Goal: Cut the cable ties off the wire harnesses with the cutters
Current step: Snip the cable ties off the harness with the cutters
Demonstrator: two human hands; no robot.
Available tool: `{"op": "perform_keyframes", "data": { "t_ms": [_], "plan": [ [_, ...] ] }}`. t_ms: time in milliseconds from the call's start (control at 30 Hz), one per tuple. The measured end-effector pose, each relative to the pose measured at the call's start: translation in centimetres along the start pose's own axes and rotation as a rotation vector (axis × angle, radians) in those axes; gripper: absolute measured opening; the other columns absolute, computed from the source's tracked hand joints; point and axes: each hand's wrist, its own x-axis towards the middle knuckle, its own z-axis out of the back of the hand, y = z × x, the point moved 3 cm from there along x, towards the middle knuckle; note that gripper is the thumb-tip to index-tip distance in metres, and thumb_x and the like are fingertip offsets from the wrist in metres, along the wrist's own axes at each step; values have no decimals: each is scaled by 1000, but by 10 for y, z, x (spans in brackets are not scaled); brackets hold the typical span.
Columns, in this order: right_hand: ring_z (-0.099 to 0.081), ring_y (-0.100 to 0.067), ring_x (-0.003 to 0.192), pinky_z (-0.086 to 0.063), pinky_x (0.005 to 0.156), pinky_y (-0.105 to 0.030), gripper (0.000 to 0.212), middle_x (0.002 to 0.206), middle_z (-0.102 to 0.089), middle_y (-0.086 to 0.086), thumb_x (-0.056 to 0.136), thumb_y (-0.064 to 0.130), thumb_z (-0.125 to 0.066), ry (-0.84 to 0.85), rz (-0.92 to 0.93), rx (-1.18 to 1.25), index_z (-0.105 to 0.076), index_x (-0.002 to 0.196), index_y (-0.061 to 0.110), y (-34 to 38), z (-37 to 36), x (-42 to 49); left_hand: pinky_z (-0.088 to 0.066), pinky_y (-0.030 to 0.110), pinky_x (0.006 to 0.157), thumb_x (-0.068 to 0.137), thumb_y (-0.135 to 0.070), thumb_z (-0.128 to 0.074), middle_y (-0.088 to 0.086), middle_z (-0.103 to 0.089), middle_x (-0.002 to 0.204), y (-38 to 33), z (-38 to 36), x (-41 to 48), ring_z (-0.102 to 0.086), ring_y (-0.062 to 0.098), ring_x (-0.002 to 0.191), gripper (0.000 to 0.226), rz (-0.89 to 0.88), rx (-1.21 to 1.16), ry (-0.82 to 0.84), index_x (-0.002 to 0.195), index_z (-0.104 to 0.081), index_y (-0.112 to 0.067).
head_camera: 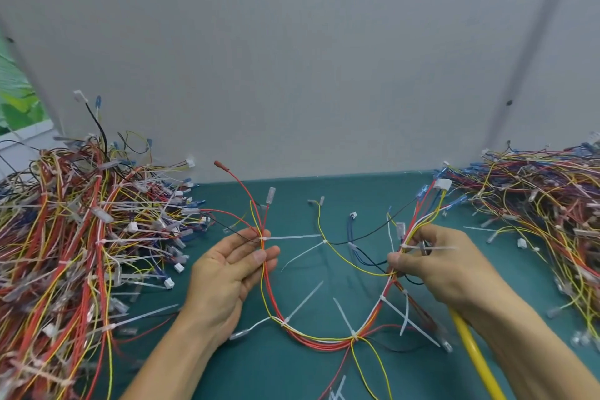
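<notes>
Step in hand: cutting a tie on the right branch of the wire harness (pixel 311 339).

Right fingers: your thumb and fingertips pinch the bundle just below a white cable tie (pixel 435 248). The dark tip of the cutters (pixel 470 354) pokes out between the fingers, right at that tie's head. Whether the blades are around the strap cannot be told. The yellow handles run back under the palm toward the near right edge, so the right hand (pixel 444 260) grips tool and wires together.

Left fingers: mostly straight, palm up, thumb pressing the red and yellow wires against them just below another tie (pixel 292 237). The left hand (pixel 227 273) holds that end up off the green mat (pixel 259 373).

The harness hangs in a U between your hands, its low loop near you, with several ties uncut along it.

Next move, as judged: seat the blades on the strap only, clear of insulation, then squeeze.

Forearms enter from the near edge. Tangled harness piles lie far left (pixel 65 237) and far right (pixel 535 198).
</notes>
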Motion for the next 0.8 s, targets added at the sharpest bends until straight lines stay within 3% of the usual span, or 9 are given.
{"op": "perform_keyframes", "data": {
  "t_ms": [100,233,367,533,600,733,800],
  "plan": [
    [-54,-13,54,-35,52,-26,22,61,-70,0,74,23,-81,13,-20,-1,-64,66,11,-1,2,1,-58,25,61,78,16,-55,7,-74,95,0,1,0,-73,22,78,30,4,-4,-3,98,-63,-5],
    [-45,0,34,-29,46,-22,20,56,-68,7,76,25,-79,61,-81,-51,-66,68,11,-5,1,2,-58,25,61,79,16,-56,7,-74,95,1,1,0,-73,21,78,30,14,8,-17,98,-63,-5],
    [-47,-11,46,-30,48,-21,22,61,-71,0,75,24,-79,16,-139,-54,-68,66,9,-12,4,4,-59,25,61,80,17,-55,5,-74,92,2,4,1,-73,21,78,30,6,25,-48,98,-62,-5],
    [-46,-14,46,-34,50,-25,30,57,-70,0,78,25,-75,-12,-210,-110,-71,54,8,-21,17,6,-60,29,67,83,19,-54,10,-69,91,0,16,7,-73,20,75,28,-31,91,-196,94,-58,-7],
    [-49,-15,48,-39,53,-26,32,57,-69,-1,78,30,-73,21,-247,-200,-71,53,10,-26,21,6,-60,32,70,82,19,-57,13,-64,92,1,25,10,-72,22,77,29,-38,197,-287,90,-55,-9],
    [-63,-13,63,-49,63,-24,36,55,-69,4,77,45,-70,144,-302,-473,-68,70,10,-29,21,1,-58,39,69,75,20,-65,16,-58,89,1,41,14,-67,39,91,36,-30,458,-407,84,-49,-11],
    [-60,-13,56,-45,54,-21,40,54,-67,4,70,51,-75,183,-273,-509,-65,66,13,-25,25,-2,-58,43,67,74,12,-70,12,-62,86,-5,45,14,-68,39,83,36,-54,695,-437,82,-48,-15]
  ]
}}
